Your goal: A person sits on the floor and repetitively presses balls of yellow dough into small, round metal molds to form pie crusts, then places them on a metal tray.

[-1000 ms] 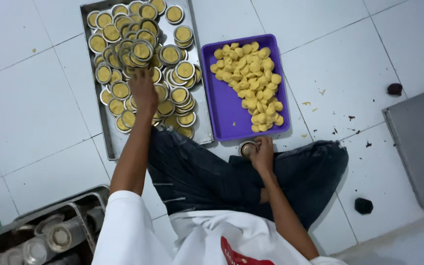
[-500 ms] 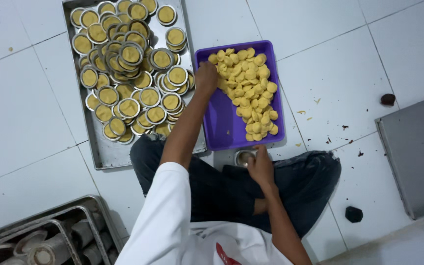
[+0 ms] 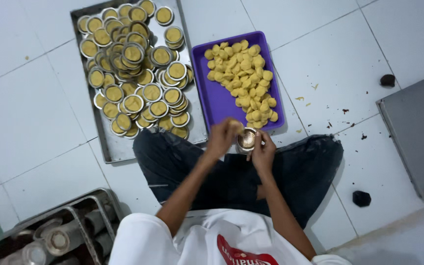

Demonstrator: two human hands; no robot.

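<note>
Your right hand (image 3: 262, 153) is closed round the rim of a small round metal mould (image 3: 246, 139), held just above your lap at the near edge of the purple tray (image 3: 215, 100); your left hand (image 3: 223, 138) is pinched shut on a yellow dough ball (image 3: 235, 125) right beside the mould's mouth, fingertips almost touching it; keep the mould level in the right hand, its open face toward you, so the ball can drop in the centre rather than against one wall; press from the middle outward with the left thumb, I would judge, and turn the mould a little in the right fingers as you go so the dough spreads evenly to the rim; the dough looks soft and likely to crumble, as the yellow crumbs (image 3: 300, 99) on the white floor tiles (image 3: 35, 122) to your right suggest, so work over the tray or your lap; the remaining dough balls (image 3: 244, 81) lie heaped in the purple tray within easy reach of the left hand; the filled moulds (image 3: 133, 68) are stacked loosely on the steel baking tray (image 3: 116, 149) to your left, some leaning on others, so set a finished one on a flat spot, not on a tilted pile.
</note>
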